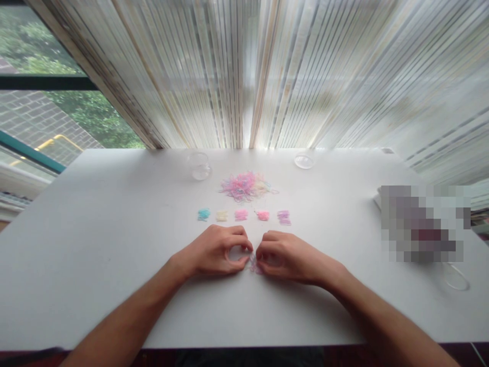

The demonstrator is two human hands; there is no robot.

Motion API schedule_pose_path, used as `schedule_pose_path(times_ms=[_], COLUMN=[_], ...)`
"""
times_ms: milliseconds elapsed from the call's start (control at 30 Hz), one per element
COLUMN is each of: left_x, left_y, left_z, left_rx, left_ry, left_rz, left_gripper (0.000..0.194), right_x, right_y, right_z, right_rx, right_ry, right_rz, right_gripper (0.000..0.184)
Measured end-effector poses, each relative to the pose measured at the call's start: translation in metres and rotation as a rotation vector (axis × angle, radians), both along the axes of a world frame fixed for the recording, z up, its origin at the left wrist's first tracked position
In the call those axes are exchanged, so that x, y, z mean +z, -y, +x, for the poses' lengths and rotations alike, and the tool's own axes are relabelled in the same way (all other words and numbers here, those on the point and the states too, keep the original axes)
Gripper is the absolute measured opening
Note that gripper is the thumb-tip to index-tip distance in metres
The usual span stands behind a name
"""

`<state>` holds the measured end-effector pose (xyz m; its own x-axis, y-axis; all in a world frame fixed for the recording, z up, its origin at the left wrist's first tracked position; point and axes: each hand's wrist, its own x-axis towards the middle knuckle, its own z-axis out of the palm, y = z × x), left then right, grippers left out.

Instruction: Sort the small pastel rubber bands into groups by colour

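Honestly, that small clump of pastel strands (252,263) sits on the white table (114,244) between the left hand (213,250) and right hand (292,256), both curled, thumbs toward fingers; can't tell what's pinched. Strands look light, so a careless left knuckle could scatter the pale yellow bundle (221,216) just ahead.

Five piles (241,215), one heap (244,186)

By colour, that makes one blue pile (204,214), one yellow pile (221,216), two pink piles (263,215) and one purple pile (283,217). There is one tuft (252,263) and two hands: one left hand (219,250), one right hand (292,256). Also one clear cup (200,169), one clear dish (304,161), one table (114,229), one blurred object (416,224).
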<state>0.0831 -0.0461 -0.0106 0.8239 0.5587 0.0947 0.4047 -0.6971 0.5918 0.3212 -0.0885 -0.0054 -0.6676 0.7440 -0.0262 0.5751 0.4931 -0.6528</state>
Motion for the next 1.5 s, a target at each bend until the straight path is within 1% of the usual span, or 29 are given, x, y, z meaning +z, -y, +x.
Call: schedule_pose_path(times_ms=[167,367,467,500,600,633,767,833,900,1167,1267,1500], left_x=[0.0,0.002,0.003,0.004,0.003,0.003,0.001,0.001,0.0,0.005,0.006,0.005], left_y=[-0.001,0.001,0.003,0.004,0.008,0.009,0.012,0.013,0.013,0.012,0.011,0.008], left_z=[0.0,0.0,0.001,0.002,0.003,0.004,0.005,0.005,0.006,0.006,0.006,0.005], left_rx=[-0.011,-0.023,-0.035,-0.043,-0.076,-0.081,-0.076,-0.073,-0.071,-0.06,-0.055,-0.033], left_ry=[0.018,0.062,0.065,0.056,-0.003,-0.027,-0.073,-0.065,-0.058,-0.028,-0.019,0.022], left_rz=[-0.012,-0.027,-0.021,-0.01,0.05,0.07,0.093,0.087,0.085,0.048,0.041,0.023], left_gripper=[0.016,0.013,0.008,0.009,0.022,0.023,0.012,0.006,0.002,0.007,0.006,0.005], right_x=[0.0,-0.001,-0.001,0.0,0.0,0.001,-0.001,-0.001,-0.001,-0.002,-0.003,0.004], right_y=[0.0,0.0,-0.002,-0.003,-0.005,-0.005,-0.006,-0.006,-0.005,-0.005,-0.005,-0.005], right_z=[-0.002,0.001,0.004,0.005,0.007,0.007,0.007,0.006,0.005,0.004,0.004,0.006], right_rx=[0.013,-0.008,-0.034,-0.044,-0.068,-0.076,-0.074,-0.051,-0.033,-0.025,-0.027,-0.038], right_ry=[-0.015,-0.052,-0.052,-0.052,-0.057,-0.057,-0.036,-0.027,-0.022,-0.026,-0.033,-0.121], right_rz=[0.001,-0.001,0.007,0.017,0.056,0.067,0.075,0.067,0.063,0.068,0.068,0.03], right_gripper=[0.002,0.002,0.006,0.008,0.008,0.009,0.023,0.025,0.023,0.014,0.012,0.014])
